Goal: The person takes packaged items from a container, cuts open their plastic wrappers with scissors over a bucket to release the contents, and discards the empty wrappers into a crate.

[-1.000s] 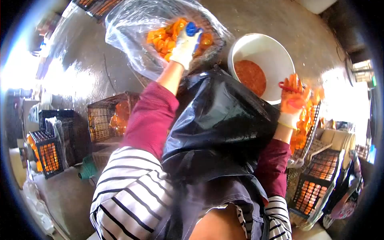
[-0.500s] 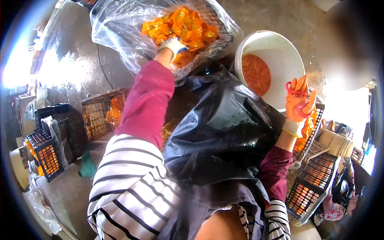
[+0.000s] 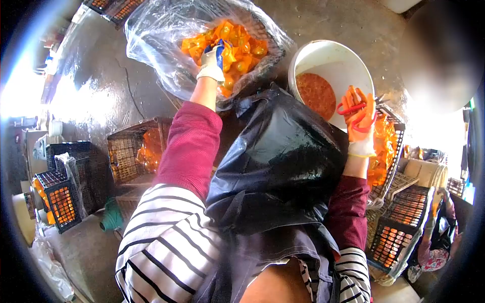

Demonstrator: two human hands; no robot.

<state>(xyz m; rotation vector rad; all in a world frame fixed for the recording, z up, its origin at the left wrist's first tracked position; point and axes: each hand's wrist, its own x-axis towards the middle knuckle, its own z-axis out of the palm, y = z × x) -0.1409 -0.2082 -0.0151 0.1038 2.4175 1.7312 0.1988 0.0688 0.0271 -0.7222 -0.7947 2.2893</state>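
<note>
My left hand (image 3: 212, 61), in a white glove with blue-coated fingers, is on the glossy orange pieces (image 3: 242, 48) inside a clear plastic bag (image 3: 151, 40), left of the round white bucket (image 3: 357, 70). Its fingers are bent in among them; I cannot tell whether they have hold of one. My right hand (image 3: 359, 120), in an orange-coated glove with a pale cuff, is at the bucket's near right rim, palm upward, fingers half open and loosely curled, with red loop-handled scissors (image 3: 351, 108) hooked on them; the blades are not clearly shown. In my judgement, this reach is best done by pinching one piece firmly, free of the loose plastic, and keeping the scissors turned away from the left fingers. The bucket contains a reddish-orange mass (image 3: 316, 96), low down. On its near side, a shiny black apron (image 3: 273, 166) covers my lap. To its near right stands a black lattice crate (image 3: 398, 147) with more orange material; well to its left lies a brown lattice crate (image 3: 121, 165).
</note>
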